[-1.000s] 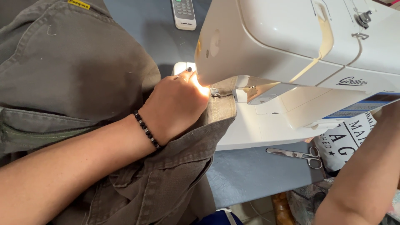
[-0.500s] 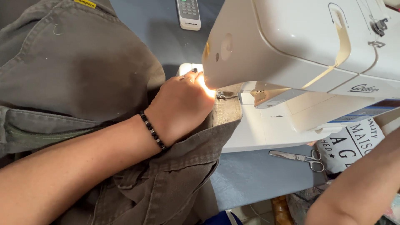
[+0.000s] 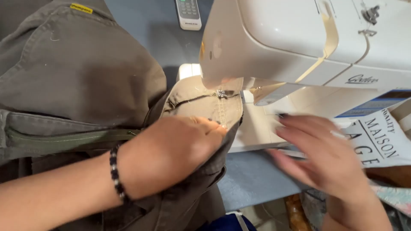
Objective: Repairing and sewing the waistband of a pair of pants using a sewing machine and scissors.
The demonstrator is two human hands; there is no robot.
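An olive-grey garment [image 3: 81, 85] lies over the table, with one seam pushed under the presser foot [image 3: 222, 93] of a white sewing machine [image 3: 308, 47]. My left hand [image 3: 171, 154], a dark bead bracelet on its wrist, rests flat on the fabric in front of the needle, fingers pressing the cloth. My right hand [image 3: 321, 154] is blurred, fingers spread, hovering over the machine bed to the right of the needle; it holds nothing that I can see.
A white remote control [image 3: 188, 13] lies on the blue table top [image 3: 257, 179] behind the garment. A white printed cloth [image 3: 381, 141] sits to the right of the machine. The table edge runs near the bottom.
My left hand has drawn back from the needle toward me, uncovering the seam. My right hand has come in from the lower right over the machine bed. The view shifted right.
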